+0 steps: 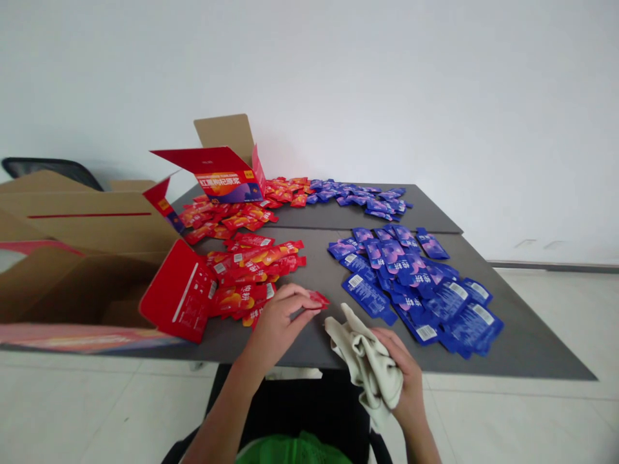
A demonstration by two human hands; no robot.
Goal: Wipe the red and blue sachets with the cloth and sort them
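Observation:
My left hand [278,320] pinches a small red sachet [319,299] just above the near edge of the dark grey table [522,335]. It sits right beside a heap of red sachets [251,270]. My right hand [403,377] is closed around a crumpled pale cloth [365,357] at the table's front edge. A spread of blue sachets [416,283] lies just right of the cloth.
A large open cardboard box [72,264] with red flaps stands at the left. A smaller open red box [227,171] stands at the back. More red sachets [227,216] and blue sachets [360,193] lie on the far side. A white wall rises behind.

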